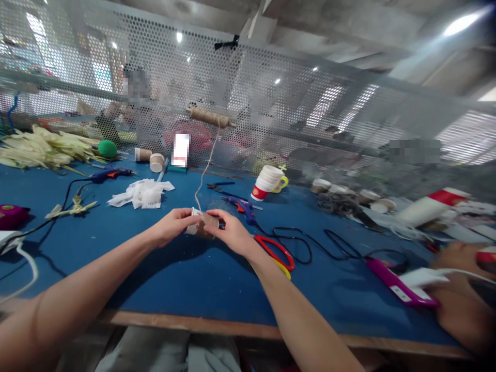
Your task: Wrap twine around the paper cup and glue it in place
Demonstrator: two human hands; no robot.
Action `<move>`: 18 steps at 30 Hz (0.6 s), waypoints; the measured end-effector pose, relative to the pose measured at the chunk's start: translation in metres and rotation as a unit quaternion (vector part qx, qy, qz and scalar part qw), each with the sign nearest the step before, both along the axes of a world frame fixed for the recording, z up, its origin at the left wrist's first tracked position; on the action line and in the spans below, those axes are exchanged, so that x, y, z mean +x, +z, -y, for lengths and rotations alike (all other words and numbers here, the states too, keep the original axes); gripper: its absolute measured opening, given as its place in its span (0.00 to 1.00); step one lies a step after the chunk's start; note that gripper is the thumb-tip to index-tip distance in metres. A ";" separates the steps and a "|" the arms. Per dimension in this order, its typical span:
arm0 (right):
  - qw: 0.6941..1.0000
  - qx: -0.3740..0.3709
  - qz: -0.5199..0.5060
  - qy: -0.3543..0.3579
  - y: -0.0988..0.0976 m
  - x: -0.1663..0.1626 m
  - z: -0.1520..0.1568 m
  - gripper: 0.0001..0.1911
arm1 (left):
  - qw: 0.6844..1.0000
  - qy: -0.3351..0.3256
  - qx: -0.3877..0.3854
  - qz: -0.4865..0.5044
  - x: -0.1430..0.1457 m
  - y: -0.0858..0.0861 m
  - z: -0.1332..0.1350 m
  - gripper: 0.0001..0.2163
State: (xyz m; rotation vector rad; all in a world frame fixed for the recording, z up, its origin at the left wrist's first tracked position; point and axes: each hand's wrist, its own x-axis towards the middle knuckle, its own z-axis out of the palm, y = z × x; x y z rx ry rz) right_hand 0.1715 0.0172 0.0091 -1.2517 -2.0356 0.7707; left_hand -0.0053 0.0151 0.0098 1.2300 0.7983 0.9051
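Note:
Between my two hands, just above the blue table (186, 294), a small paper cup (210, 223) lies on its side, partly covered in brown twine. My left hand (176, 225) is closed on the white-rimmed end. Fingers of my right hand (232, 231) grip the other end, with the thumb on the near side. A strand of twine (209, 164) climbs from the cup to a spool (209, 117) at the mesh screen. Beyond my right hand lies a blue glue gun (241, 204); red-and-yellow scissors (276, 250) rest partly behind my right forearm.
Stacked paper cups (267, 182) stand at the back, near pliers (220, 184). White crumpled material (143, 194), another glue gun (110, 175) and pale husks (42, 147) lie left. Rightward are a black cord, a purple power strip (401, 284) and another person's arm (463, 310).

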 end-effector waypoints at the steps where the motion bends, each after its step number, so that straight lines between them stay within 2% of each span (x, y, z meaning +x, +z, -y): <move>1: 1.000 0.008 0.006 -0.001 -0.001 -0.001 0.000 0.22 | 1.000 0.010 -0.012 0.005 0.000 0.000 0.000 0.13; 5: 0.998 0.047 0.040 -0.003 -0.001 -0.005 0.003 0.21 | 0.998 0.051 -0.040 -0.002 0.000 -0.002 -0.002 0.13; 14: 0.987 0.136 0.080 0.017 0.008 -0.013 0.014 0.20 | 0.997 0.064 0.002 -0.048 -0.001 -0.002 0.000 0.14; 18: 0.987 0.144 0.070 0.017 0.009 -0.012 0.014 0.20 | 0.995 0.082 -0.001 -0.063 0.000 -0.002 -0.002 0.13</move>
